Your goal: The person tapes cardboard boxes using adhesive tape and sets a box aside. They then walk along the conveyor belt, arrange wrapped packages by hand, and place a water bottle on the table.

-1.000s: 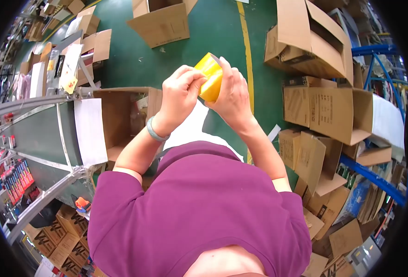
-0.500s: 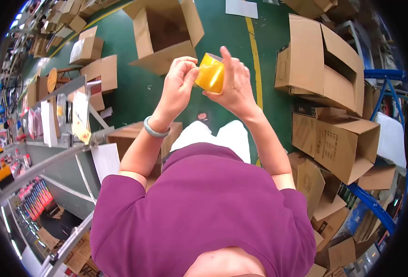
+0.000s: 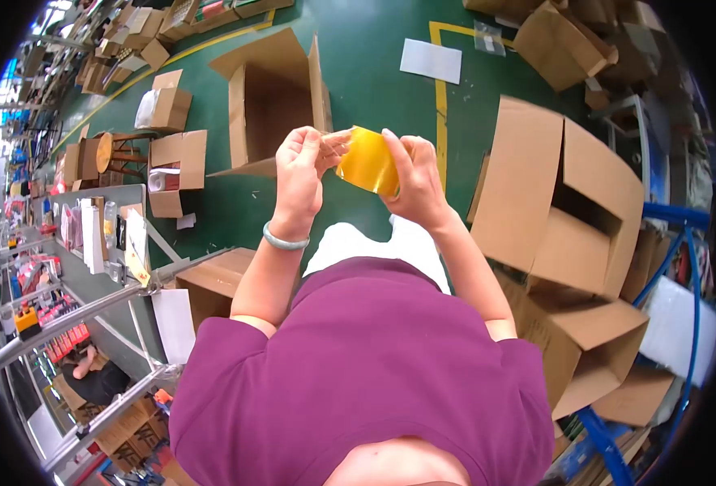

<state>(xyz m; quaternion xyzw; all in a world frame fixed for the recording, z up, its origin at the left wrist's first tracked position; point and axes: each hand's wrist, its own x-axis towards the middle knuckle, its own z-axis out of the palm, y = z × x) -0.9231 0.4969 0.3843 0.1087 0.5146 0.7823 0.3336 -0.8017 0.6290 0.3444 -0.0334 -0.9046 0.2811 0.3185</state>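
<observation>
A roll of yellow packing tape (image 3: 366,162) is held in front of my body, above the open carton (image 3: 281,113) on the floor. My right hand (image 3: 419,182) grips the roll from its right side, with the thumb along its edge. My left hand (image 3: 299,174) pinches a clear strip of tape (image 3: 338,143), which runs from its fingertips to the roll. A pale bangle sits on my left wrist. The inside of the roll and some right-hand fingers are hidden.
Large cardboard boxes (image 3: 520,194) stack up on the right beside a blue metal frame (image 3: 674,215). A metal-framed bench (image 3: 90,312) stands at left, with a person (image 3: 94,377) beyond it. A white sheet (image 3: 431,61) lies on the green floor near yellow lines.
My left hand has drawn away from the roll, and a strip of tape now stretches between them. The roll has tilted and dropped slightly in view. My head view has shifted.
</observation>
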